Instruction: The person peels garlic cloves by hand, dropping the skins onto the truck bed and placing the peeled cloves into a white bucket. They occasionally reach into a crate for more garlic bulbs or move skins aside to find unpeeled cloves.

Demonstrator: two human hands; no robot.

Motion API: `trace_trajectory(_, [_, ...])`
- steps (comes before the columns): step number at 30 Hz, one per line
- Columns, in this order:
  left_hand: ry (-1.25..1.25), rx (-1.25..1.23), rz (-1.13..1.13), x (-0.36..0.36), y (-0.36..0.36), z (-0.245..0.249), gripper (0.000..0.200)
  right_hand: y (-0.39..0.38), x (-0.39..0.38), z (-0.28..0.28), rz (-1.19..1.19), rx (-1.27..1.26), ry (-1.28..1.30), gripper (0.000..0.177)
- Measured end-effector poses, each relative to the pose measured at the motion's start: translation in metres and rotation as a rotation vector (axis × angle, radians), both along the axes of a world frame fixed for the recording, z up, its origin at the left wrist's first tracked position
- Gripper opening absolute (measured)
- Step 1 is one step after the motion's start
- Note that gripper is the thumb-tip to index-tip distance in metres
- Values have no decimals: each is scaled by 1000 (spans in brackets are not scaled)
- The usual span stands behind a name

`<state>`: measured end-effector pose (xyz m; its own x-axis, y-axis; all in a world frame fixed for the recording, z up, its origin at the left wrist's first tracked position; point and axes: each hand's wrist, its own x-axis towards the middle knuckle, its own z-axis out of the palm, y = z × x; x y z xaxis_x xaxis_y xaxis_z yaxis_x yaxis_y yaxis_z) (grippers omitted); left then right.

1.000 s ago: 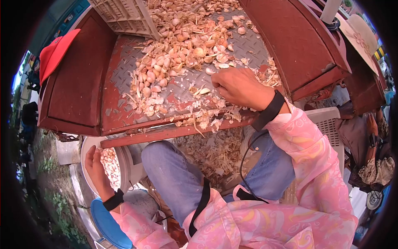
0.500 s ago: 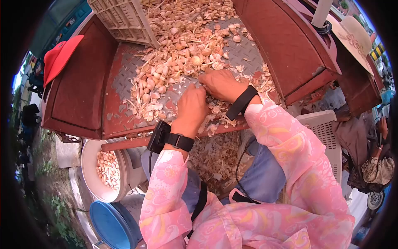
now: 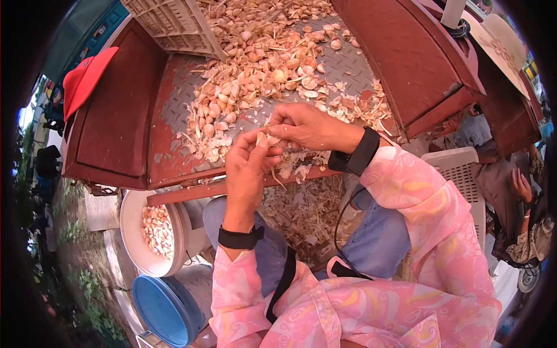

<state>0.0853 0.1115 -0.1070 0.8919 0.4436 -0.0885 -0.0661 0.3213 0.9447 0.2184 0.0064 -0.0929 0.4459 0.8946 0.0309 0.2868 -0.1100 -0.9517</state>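
Note:
A garlic clove [image 3: 270, 140], pale and partly hidden by fingers, is pinched between my two hands above the near edge of the metal bed. My left hand [image 3: 246, 165] holds it from the left with thumb and fingers closed. From the right, my right hand [image 3: 307, 127] closes its fingertips on the same clove. Just beyond them, a heap of garlic cloves [image 3: 217, 107] with dry skins spreads over the diamond-plate surface [image 3: 174, 95]. Loose papery skins [image 3: 299, 165] lie beneath my right hand.
Red metal side panels [image 3: 119, 116] flank the heap, and a plastic crate [image 3: 174, 26] leans at back left. Below left stand a white bucket [image 3: 130, 232] of peeled cloves and a blue-topped bucket [image 3: 159, 310]. Another person's hand [image 3: 521, 185] shows at right beside a white basket [image 3: 458, 165].
Both hands were down at the edge of the heap. They have lifted toward me, the left wrist has turned, and a clove now shows between the fingers.

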Motion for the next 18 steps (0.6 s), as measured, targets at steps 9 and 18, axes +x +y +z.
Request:
trace_trajectory(9, [-105, -188, 67, -11, -10, -19, 20, -1, -19, -4, -1, 135, -309, 31])
trace_trajectory(18, [-176, -409, 13, -17, -23, -9, 18, -11, -24, 1, -14, 94, -746, 28])
